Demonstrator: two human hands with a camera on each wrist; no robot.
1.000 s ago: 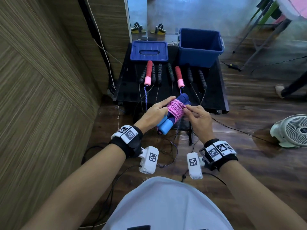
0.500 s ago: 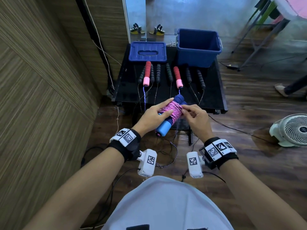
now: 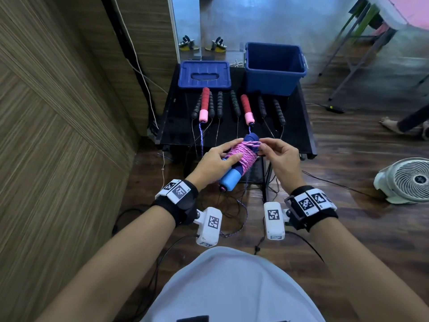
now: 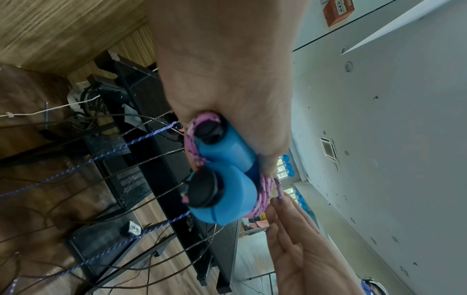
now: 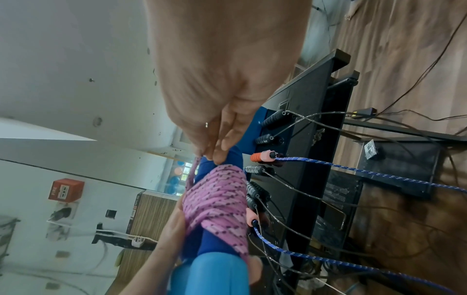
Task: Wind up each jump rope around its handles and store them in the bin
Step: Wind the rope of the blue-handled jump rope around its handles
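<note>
My left hand [image 3: 218, 160] grips a pair of blue handles [image 3: 229, 178] with pink rope [image 3: 241, 153] wound thickly around them, held in the air in front of the black table [image 3: 299, 126]. My right hand [image 3: 274, 149] pinches the pink rope's loose end at the top of the bundle [image 5: 217, 197]. The left wrist view shows the two handle ends [image 4: 222, 191] side by side. The open blue bin [image 3: 274, 66] stands at the table's back right. A red-and-pink-handled rope [image 3: 204, 104] and several black-handled ropes [image 3: 278, 111] lie in a row on the table.
The bin's blue lid [image 3: 204, 74] lies at the table's back left. Ropes and cables hang off the table's front edge to the wooden floor. A wood-panelled wall runs along the left. A white fan [image 3: 408, 180] sits on the floor at right.
The bundle has tilted more upright and lifted slightly. My right hand has moved from the bundle's side up to its far end with the rope's loose end.
</note>
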